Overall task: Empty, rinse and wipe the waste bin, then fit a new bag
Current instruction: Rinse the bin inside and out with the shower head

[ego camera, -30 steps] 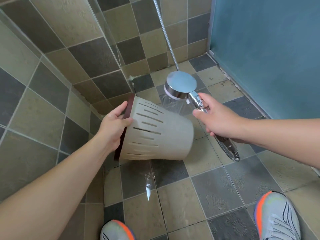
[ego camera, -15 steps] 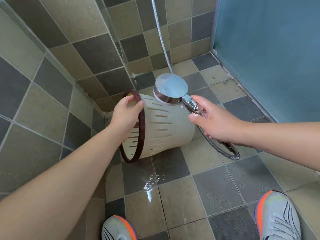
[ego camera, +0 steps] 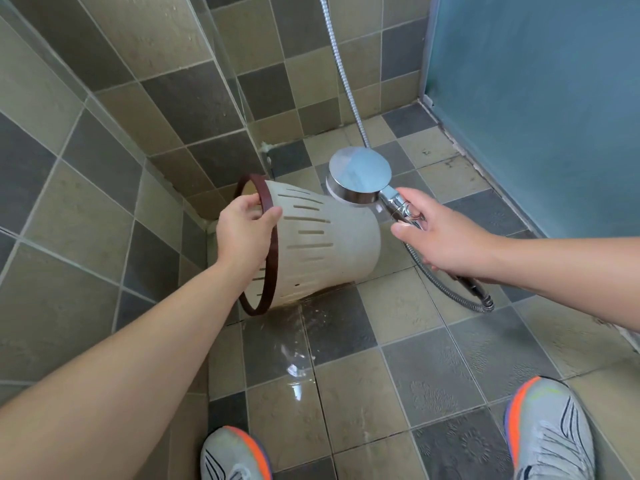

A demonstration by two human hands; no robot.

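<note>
While the left hand (ego camera: 244, 233), gripping the brown rim, has turned the bin (ego camera: 322, 242) mouth-out toward 9 o'clock on its side, the right hand (ego camera: 440, 233) clasps the shower head (ego camera: 360, 180) at the bin's 1 o'clock: outside rinse likely under way.

The left arm reaches forward from the lower left, bare forearm straight, and the left hand (ego camera: 244, 233) curls over a rim, thumb on the outside, fingers hooked within. The right arm enters from the right edge, and the right hand (ego camera: 441, 233) wraps a handle, thumb extended along it, forefinger stretched forward on top.
</note>
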